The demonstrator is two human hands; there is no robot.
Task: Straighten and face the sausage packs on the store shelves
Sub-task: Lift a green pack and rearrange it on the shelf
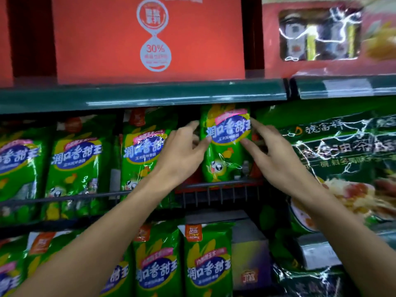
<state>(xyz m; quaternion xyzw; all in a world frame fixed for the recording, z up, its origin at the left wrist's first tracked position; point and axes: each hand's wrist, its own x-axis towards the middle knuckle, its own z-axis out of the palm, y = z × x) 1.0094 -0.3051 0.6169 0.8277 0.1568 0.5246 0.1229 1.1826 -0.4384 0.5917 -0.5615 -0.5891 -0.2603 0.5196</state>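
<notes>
Middle shelf, left to right. Three green sausage packs (75,166) behind the wire rail (64,197): upright, labels forward, apparently faced. Left hand (184,153): fingers extended, tips on the left edge of the rightmost pack (225,144). Right hand (272,153): fingers straight, touching its right edge; neither hand curls round it. That pack stands upright, set apart from its neighbours; blur hides its alignment. Lower-shelf packs (205,264): a judgement, still to check.

Glossy, crinkled plastic sausage packs (226,144) stand behind a dark metal wire rail (214,186).
</notes>
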